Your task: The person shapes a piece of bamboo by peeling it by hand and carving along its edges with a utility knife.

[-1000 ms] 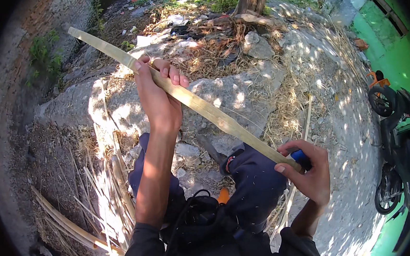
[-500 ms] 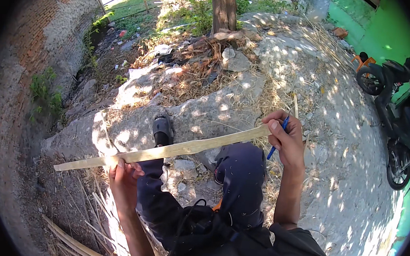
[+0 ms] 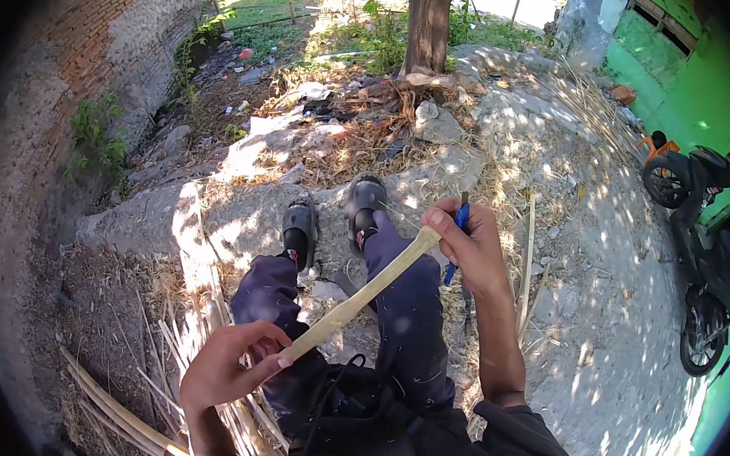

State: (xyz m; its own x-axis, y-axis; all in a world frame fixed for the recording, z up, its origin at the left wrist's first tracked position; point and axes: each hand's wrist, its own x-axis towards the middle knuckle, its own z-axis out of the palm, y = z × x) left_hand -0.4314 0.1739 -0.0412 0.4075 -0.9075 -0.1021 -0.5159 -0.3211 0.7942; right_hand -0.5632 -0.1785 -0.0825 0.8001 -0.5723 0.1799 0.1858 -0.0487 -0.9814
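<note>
A pale, flat bamboo strip (image 3: 361,300) slants across in front of my legs, its far end up to the right. My right hand (image 3: 476,252) pinches that upper end between thumb and fingers. The same hand also keeps a blue cutter knife (image 3: 460,220) against its fingers, with a dark tip pointing up. Lower down, my left hand (image 3: 232,365) is closed on the strip's near end, thumb along its edge. The strip is held in the air above my thighs and touches neither the ground nor the knife's tip.
Long split bamboo strips (image 3: 123,415) lie at lower left, and more (image 3: 527,258) to the right. My shoes (image 3: 299,227) rest on a rough concrete ledge. Ahead are a tree trunk (image 3: 427,27) and dry debris; a motorbike (image 3: 695,228) stands by the green wall at right.
The strip has swung from nearly level to a steeper slant, its left end coming lower and nearer. My right hand moved left. My right leg stretched forward, bringing that shoe onto the ledge.
</note>
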